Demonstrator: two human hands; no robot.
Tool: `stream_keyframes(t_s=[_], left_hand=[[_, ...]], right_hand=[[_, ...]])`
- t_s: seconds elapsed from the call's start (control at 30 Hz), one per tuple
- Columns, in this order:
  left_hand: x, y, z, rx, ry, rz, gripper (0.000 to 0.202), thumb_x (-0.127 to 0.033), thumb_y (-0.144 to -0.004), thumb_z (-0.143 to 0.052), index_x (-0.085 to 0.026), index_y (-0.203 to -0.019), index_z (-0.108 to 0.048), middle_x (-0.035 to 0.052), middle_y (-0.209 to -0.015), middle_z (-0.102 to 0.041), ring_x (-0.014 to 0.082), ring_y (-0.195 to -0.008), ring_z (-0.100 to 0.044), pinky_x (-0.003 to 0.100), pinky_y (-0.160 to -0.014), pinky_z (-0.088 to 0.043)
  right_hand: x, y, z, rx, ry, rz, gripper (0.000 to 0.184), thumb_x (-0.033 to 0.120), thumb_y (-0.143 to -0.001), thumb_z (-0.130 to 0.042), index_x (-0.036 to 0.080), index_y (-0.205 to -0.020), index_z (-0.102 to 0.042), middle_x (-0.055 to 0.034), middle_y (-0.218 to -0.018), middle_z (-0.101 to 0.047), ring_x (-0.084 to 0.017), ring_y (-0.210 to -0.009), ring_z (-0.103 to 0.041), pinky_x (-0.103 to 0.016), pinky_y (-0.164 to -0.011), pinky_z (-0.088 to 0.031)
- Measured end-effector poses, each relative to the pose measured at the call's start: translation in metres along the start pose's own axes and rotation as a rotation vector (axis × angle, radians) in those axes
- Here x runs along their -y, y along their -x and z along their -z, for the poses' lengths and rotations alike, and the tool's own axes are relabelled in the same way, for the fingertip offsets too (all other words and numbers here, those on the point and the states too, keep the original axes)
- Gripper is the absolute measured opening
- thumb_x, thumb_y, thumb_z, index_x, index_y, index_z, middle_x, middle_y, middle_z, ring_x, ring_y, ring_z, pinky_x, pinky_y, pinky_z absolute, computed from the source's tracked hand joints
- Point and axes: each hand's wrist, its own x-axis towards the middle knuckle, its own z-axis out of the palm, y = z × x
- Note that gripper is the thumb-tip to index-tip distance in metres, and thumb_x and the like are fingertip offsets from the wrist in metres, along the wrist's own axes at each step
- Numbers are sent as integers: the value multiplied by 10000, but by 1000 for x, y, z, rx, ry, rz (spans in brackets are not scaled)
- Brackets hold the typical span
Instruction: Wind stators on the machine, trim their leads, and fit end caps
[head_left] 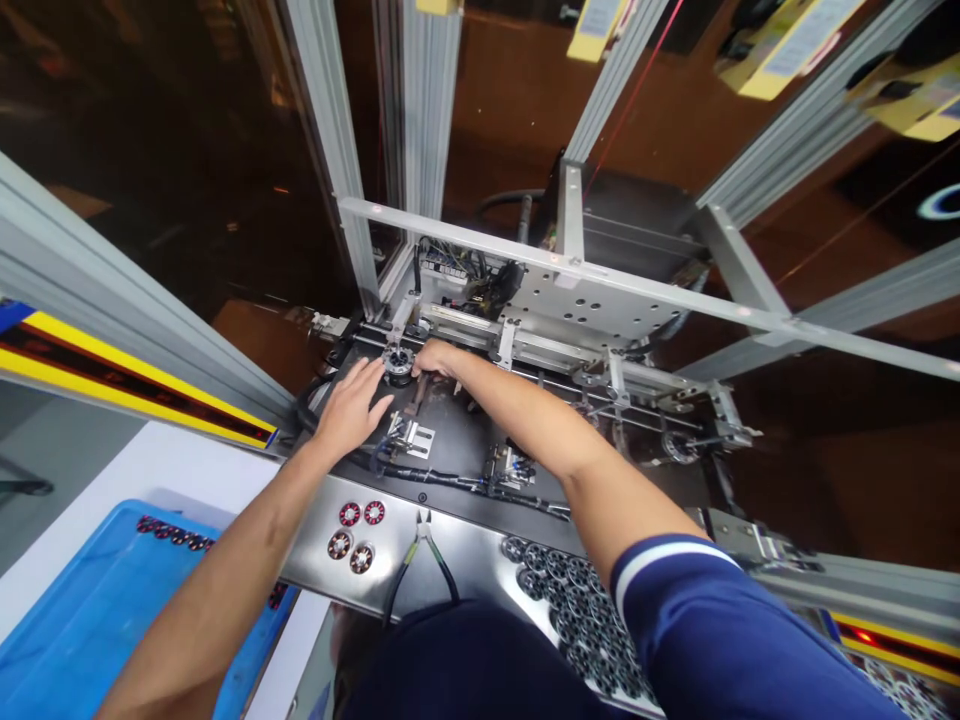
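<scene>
My left hand (351, 404) is held palm down with its fingers stretched out and thumb apart. Its fingertips are beside a round metal part (398, 358) on a dark round seat of the machine, and I cannot tell if they touch it. On the other side of that part my right hand (437, 357) has its fingers curled in, close to the part's edge. Whatever those fingers grip, if anything, is hidden. A brownish bar (418, 397) lies just below the right hand. A small metal bracket (412, 437) stands nearer to me.
Pliers (422, 555) lie spread on the steel ledge (480, 570). Several small wound rings (362, 557) are to their left, many metal rings (577, 610) to the right. A blue tray (67, 610) stands left. A frame bar (637, 285) crosses behind the machine; yellow light strips (135, 380) flank it.
</scene>
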Motion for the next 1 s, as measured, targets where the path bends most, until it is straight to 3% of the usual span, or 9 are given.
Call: stream_keyframes(t_s=[0.13, 0.23, 0.43, 0.67, 0.83, 0.93, 1.0], left_hand=[[-1, -17, -12, 122, -108, -19, 531, -300, -909, -516, -104, -1401, -465, 154, -1519, -434, 334, -1445, -323, 494, -1105, -397], [-3, -21, -16, 179, -170, -26, 560, -280, -907, -520, -105, -1430, -427, 153, -1557, -371, 336, -1461, -286, 495, -1109, -384], [-8, -27, -15, 246, -256, -22, 543, -251, -896, -532, -114, -1416, -453, 160, -1532, -413, 350, -1444, -318, 512, -1106, -372], [-9, -28, -16, 279, -320, -34, 550, -228, -891, -518, -110, -1423, -441, 162, -1541, -396, 335, -1427, -358, 486, -1108, -375], [-8, -28, -14, 301, -350, -40, 586, -223, -877, -546, -118, -1438, -415, 164, -1554, -373, 326, -1415, -378, 497, -1103, -378], [-7, -28, -12, 313, -344, -45, 607, -234, -869, -554, -94, -1442, -408, 181, -1552, -369, 335, -1395, -407, 497, -1098, -385], [-7, -29, -11, 320, -325, -49, 604, -240, -862, -549, -90, -1434, -425, 188, -1548, -370, 338, -1382, -429, 492, -1098, -388]], right_hand=[[-1, -9, 4, -75, -99, -86, 347, 341, -927, -613, 146, -1212, -578, -97, -1210, -606, -224, -1050, -626, -410, -875, -552], [-5, -10, 5, -143, -188, -58, 348, 353, -934, -601, 153, -1218, -574, -94, -1220, -602, -225, -1058, -622, -422, -883, -548], [-8, -2, -5, -90, -308, 36, 313, 360, -940, -591, 144, -1167, -597, -77, -1148, -634, -198, -979, -644, -395, -836, -565], [-4, 5, -3, -136, -256, 101, 306, 360, -942, -589, 140, -1153, -602, -70, -1124, -640, -193, -954, -649, -383, -815, -570], [-10, 65, 15, -257, -146, 367, 271, 347, -888, -668, 134, -1055, -651, -71, -1098, -668, -187, -1002, -638, -350, -894, -511], [-47, 118, 34, -287, -65, 572, 207, 315, -845, -717, 165, -986, -695, -34, -1004, -705, -146, -931, -641, -262, -880, -464], [-86, 147, 47, -312, -2, 612, 143, 281, -877, -671, 160, -942, -710, -34, -904, -715, -141, -837, -645, -258, -827, -458]])
